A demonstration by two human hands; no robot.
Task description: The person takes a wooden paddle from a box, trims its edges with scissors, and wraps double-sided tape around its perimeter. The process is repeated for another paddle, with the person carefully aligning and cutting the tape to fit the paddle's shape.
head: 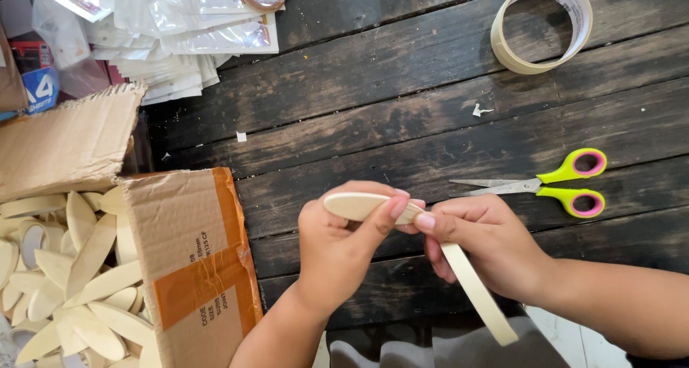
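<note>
The left hand [337, 249] closes thumb and fingers around a cream leaf-shaped piece [359, 206], low of centre over the dark wooden bench [402, 117]. The right hand [484, 246] pinches a cream strip [477, 289] against the piece's tip; the strip trails toward five o'clock. Scissors [545, 187] lie at three o'clock, a tape roll [542, 25] at one, an open cardboard box [186, 267] of similar pieces at eight.

Pale matt wooden petal [357, 205]; glossy tape roll [542, 26]; rough dark plank table [402, 124].
</note>
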